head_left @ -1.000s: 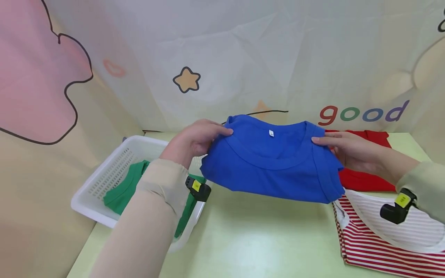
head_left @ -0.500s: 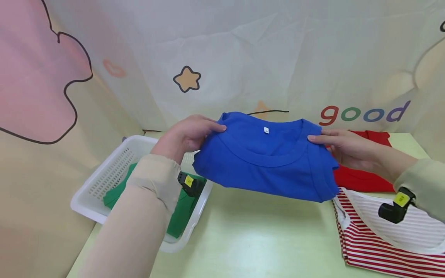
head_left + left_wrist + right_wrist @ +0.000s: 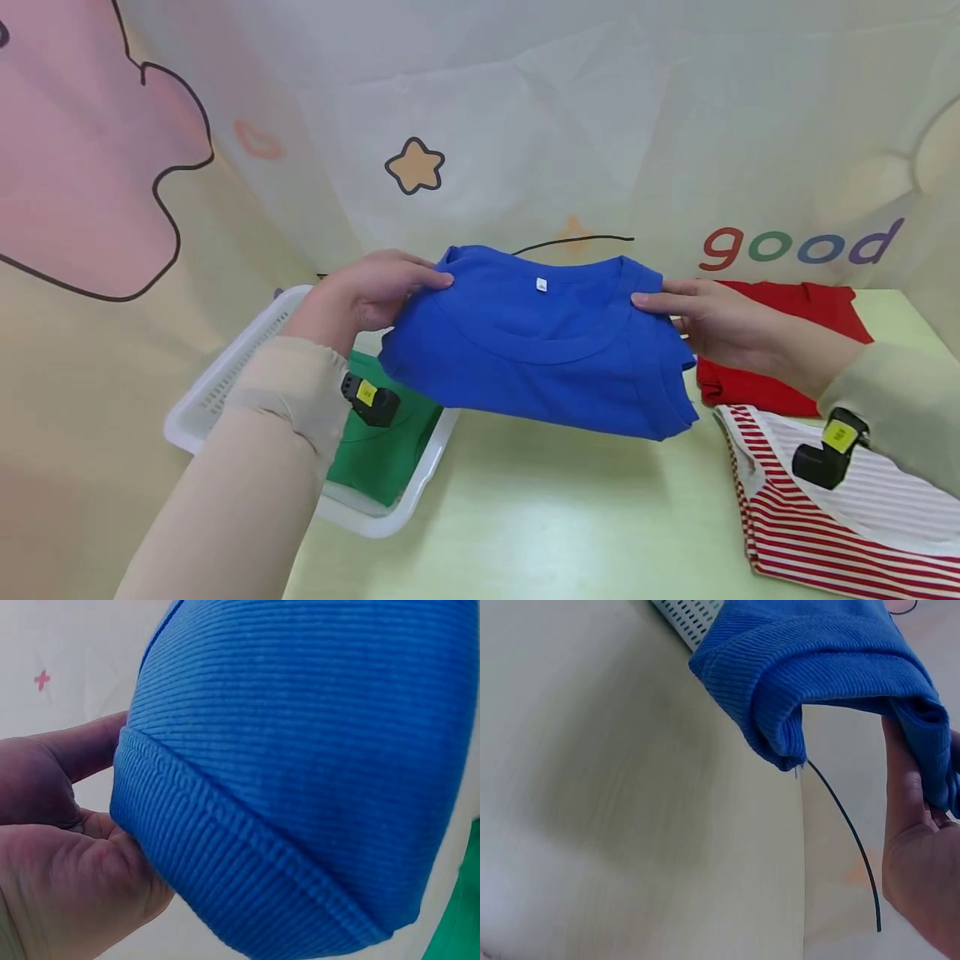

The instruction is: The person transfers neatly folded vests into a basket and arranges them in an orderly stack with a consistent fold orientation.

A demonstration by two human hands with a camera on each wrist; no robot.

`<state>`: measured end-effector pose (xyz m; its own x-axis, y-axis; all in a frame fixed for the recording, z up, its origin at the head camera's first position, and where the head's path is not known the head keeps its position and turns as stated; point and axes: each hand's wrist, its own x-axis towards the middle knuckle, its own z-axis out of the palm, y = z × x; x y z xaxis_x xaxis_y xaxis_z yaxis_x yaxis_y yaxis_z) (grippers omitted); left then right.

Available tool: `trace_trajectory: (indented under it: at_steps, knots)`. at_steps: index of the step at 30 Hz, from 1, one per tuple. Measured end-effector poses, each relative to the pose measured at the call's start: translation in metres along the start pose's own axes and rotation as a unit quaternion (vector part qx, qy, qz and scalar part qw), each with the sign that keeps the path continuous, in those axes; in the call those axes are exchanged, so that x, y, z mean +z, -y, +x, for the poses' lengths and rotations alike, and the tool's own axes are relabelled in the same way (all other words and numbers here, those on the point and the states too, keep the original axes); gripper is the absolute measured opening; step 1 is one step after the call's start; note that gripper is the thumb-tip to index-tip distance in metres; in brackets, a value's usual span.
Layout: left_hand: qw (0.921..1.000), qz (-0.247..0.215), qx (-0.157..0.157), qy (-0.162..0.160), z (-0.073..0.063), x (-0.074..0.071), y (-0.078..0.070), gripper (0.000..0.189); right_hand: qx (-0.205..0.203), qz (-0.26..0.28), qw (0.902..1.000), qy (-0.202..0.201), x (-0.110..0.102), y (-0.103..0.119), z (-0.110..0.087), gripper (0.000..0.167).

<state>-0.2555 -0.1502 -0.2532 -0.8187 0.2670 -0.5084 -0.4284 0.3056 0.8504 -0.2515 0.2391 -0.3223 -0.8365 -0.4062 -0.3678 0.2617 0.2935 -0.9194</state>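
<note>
A folded blue shirt with a round neckline and a small white label hangs in the air between both hands. My left hand pinches its left shoulder, thumb on top. The right hand grips the opposite shoulder the same way. In the left wrist view the ribbed blue fabric hides the fingertips. Folded layers of the shirt show from the side in the right wrist view. Beneath the left forearm, a white basket holds folded green clothing.
A folded red garment lies at the table's back right. In front of it is a red-and-white striped shirt. The pale green table ends at a printed backdrop behind and to the sides.
Both hands have carried the blue shirt leftward, so its left end now reaches over the basket. More of the red garment shows. The head view has shifted slightly.
</note>
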Motion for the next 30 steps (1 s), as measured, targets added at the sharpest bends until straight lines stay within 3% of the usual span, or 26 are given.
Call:
trace_trajectory:
  at_steps: [11, 30]
  knots:
    - [0.9996, 0.028, -0.002, -0.002, -0.024, -0.033, 0.008, 0.074, -0.013, 0.028, 0.9991, 0.028, 0.035, 0.012, 0.012, 0.079]
    - [0.9947, 0.102, -0.014, -0.01, -0.042, -0.092, 0.027, 0.078, -0.039, 0.083, 0.9932, 0.072, 0.094, 0.028, 0.032, 0.064]
